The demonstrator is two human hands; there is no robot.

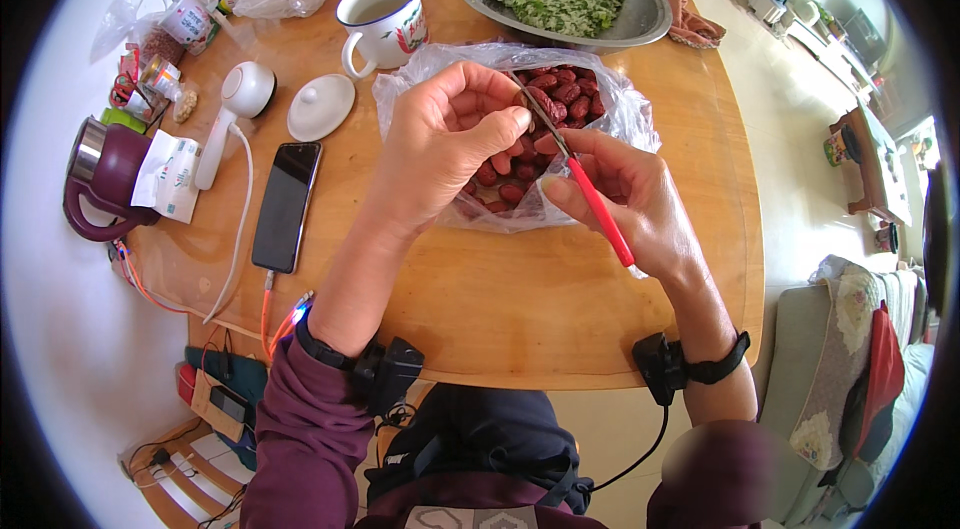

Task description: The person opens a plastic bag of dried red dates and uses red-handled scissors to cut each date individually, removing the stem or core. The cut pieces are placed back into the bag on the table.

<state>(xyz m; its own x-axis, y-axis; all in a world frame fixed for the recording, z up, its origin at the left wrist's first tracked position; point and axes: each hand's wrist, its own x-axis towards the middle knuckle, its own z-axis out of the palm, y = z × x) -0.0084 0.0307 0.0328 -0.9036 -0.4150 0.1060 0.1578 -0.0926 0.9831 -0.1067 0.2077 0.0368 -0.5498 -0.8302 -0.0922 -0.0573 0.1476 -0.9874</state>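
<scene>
My right hand (626, 191) grips a slim metal tool with a red handle (600, 210), seen nearly edge-on. I cannot tell whether it is scissors or a knife. Its metal end meets the fingers of my left hand (457, 124). Thumb and fingertips there pinch a small brownish piece (532, 125), mostly hidden, perhaps part of a jujube. Below both hands lies an opened clear plastic bag (630, 98) with many wrinkled dried red jujubes (566, 90) inside. My hands cover part of the bag's middle.
Behind the bag stand a steel basin (652, 11) of chopped greens (559, 0) and an enamel mug (382, 23). Leftward lie a white lid (321, 107), a cabled phone (286, 206), a white handheld device (247, 90), tissues (169, 176) and a purple kettle (112, 169).
</scene>
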